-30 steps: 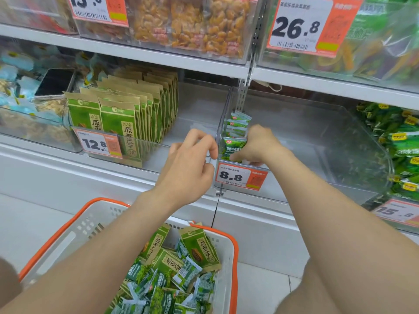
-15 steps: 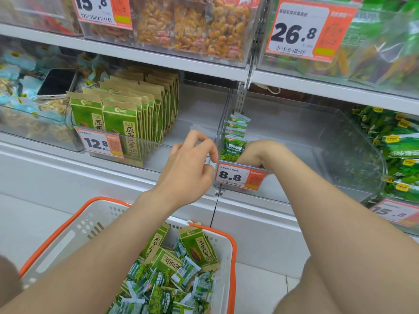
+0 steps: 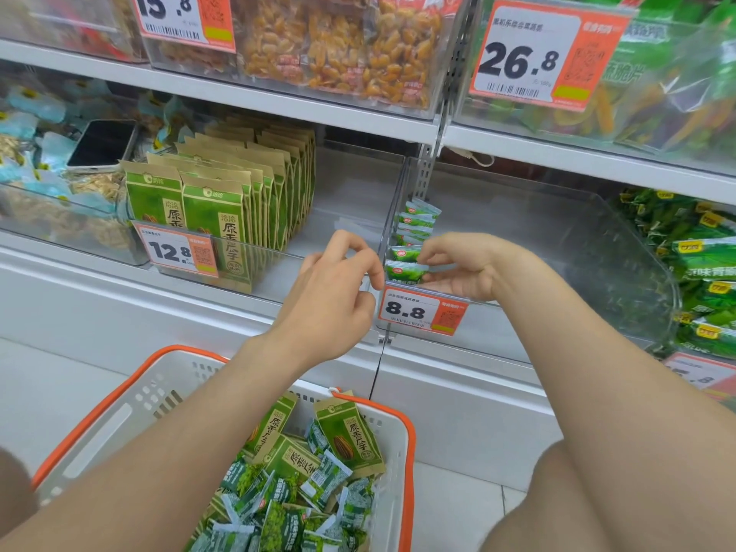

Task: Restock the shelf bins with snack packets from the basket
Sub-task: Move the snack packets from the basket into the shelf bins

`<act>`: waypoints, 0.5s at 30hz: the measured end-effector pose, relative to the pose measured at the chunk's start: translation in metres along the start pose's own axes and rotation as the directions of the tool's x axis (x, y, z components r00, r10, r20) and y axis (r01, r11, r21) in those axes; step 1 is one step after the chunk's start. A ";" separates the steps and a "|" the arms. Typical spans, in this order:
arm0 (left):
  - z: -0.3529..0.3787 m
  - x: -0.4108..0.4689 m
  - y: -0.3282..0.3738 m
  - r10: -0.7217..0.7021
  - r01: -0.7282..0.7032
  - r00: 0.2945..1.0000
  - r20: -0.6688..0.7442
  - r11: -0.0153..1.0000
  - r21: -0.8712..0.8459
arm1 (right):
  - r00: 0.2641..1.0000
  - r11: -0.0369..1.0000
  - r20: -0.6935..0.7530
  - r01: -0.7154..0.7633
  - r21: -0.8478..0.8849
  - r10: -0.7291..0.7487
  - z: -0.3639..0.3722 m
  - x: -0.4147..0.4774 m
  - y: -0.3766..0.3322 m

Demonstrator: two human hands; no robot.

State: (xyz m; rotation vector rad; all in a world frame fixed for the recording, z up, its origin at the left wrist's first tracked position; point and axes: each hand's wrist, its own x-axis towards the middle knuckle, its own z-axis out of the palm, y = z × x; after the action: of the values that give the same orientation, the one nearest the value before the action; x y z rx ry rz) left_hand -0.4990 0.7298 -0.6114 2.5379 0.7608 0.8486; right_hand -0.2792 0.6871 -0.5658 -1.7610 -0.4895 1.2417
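A clear shelf bin [image 3: 557, 241] with an 8.8 price tag [image 3: 422, 312] holds a short row of small green snack packets [image 3: 416, 225] against its left wall. My right hand [image 3: 466, 268] is inside the bin, thumb and fingers pinching the front small packet [image 3: 404, 270]. My left hand [image 3: 334, 296] is curled at the bin's front left corner and seems to pinch the clear edge there. Below, the white basket with an orange rim [image 3: 410, 452] holds several small green packets [image 3: 286, 492] and a few larger green seed packs [image 3: 350, 436].
The bin to the left holds upright green seed packs [image 3: 223, 205] behind a 12.8 tag [image 3: 179, 251]. A phone [image 3: 103, 143] lies on packets at far left. Green packets [image 3: 705, 272] fill the right bin. Stocked bins sit on the shelf above [image 3: 334, 41].
My right hand dropped lower into the bin and turned, so its fingers now close around the front small packet. My left hand stayed at the bin's corner.
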 end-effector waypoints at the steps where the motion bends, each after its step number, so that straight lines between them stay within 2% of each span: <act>1: 0.000 0.000 0.000 0.001 -0.001 1.000 -0.002 1.000 0.000 | 1.000 1.000 0.019 0.007 0.003 -0.007 0.001 -0.002 0.000; 3: 0.000 0.000 0.001 0.006 -0.006 1.000 -0.007 1.000 0.000 | 1.000 0.996 0.023 0.011 -0.088 -0.009 0.003 -0.004 0.002; 7: 0.001 0.000 0.001 0.021 -0.021 1.000 -0.018 1.000 -0.002 | 0.986 0.927 -0.128 0.055 -0.371 -0.110 0.009 0.001 0.003; 15: 0.001 -0.001 -0.002 0.046 -0.046 0.999 -0.009 0.999 0.009 | 0.955 0.827 -0.195 0.080 -0.556 -0.224 0.011 0.007 0.002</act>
State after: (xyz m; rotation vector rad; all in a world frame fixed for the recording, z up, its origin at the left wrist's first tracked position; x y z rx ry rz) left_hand -0.5003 0.7308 -0.6139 2.5698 0.7126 0.8745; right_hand -0.2860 0.6960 -0.5726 -2.2659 -0.8793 0.7825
